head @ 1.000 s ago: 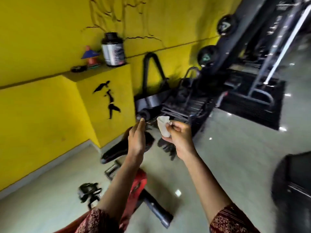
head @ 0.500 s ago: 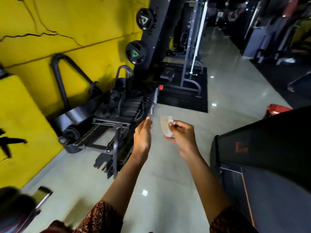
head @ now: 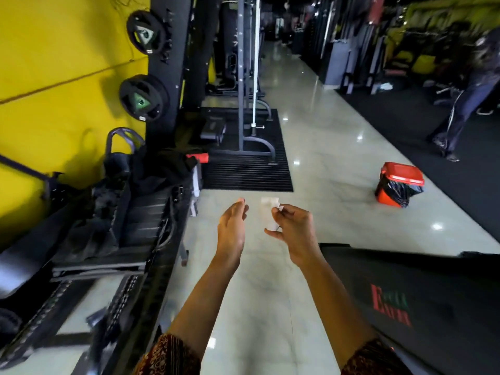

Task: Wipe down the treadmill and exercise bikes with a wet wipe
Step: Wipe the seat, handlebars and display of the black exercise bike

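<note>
Between machines, the right hand (head: 293, 231) pinches the wet wipe (head: 267, 215), the left hand (head: 232, 228) is loose-fingered beside it, and next, I'd say, comes the treadmill (head: 419, 307).

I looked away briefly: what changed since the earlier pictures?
The view swung right, down the aisle; the treadmill and a red bin came into sight. Nothing taken or let go: the right hand still pinches the wipe, the left hand stays open beside it.
</note>
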